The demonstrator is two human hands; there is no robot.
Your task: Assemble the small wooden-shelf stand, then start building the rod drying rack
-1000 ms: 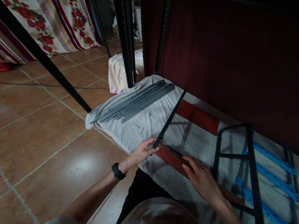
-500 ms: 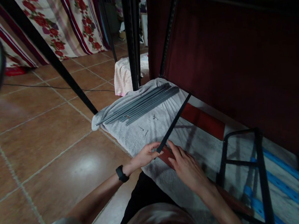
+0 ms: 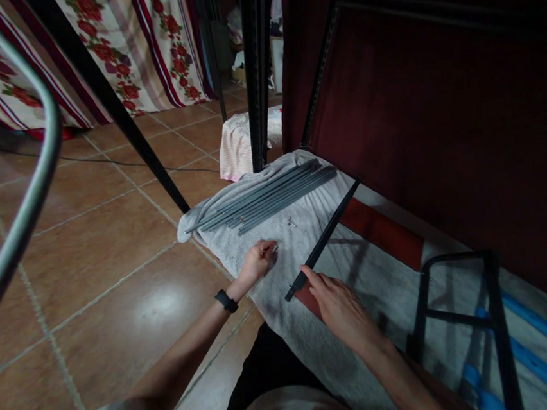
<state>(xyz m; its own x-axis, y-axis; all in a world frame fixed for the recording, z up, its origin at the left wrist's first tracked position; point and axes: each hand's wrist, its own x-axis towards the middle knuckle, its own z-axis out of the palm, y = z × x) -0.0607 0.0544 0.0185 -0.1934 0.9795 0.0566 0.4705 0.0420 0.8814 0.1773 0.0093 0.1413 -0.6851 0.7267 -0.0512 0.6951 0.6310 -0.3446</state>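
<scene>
A long black metal bar (image 3: 327, 235) slants over the grey cloth (image 3: 262, 283), its near end lying beside a reddish-brown board (image 3: 308, 299). My right hand (image 3: 338, 302) grips the bar close to that end, index finger along its top. To the left, my left hand (image 3: 258, 259), with a black band at the wrist, is down on the cloth with its fingers pinched. A small shiny screw (image 3: 274, 249) shows at its fingertips, mostly hidden. Other small screws (image 3: 291, 222) lie just beyond. Several thin grey rods (image 3: 277, 195) rest in a bundle farther back.
A black metal frame (image 3: 501, 331) and blue strips (image 3: 539, 350) lie at the right. Black uprights (image 3: 255, 91) and a slanted black leg (image 3: 135, 128) stand behind the cloth. A curved grey tube (image 3: 49, 143) crosses the left side. A dark red panel (image 3: 419, 107) rises at the right.
My left hand has left the bar's end and reached forward to the loose screws on the cloth. The bar has turned, its near end now uncovered, with my right hand still on it.
</scene>
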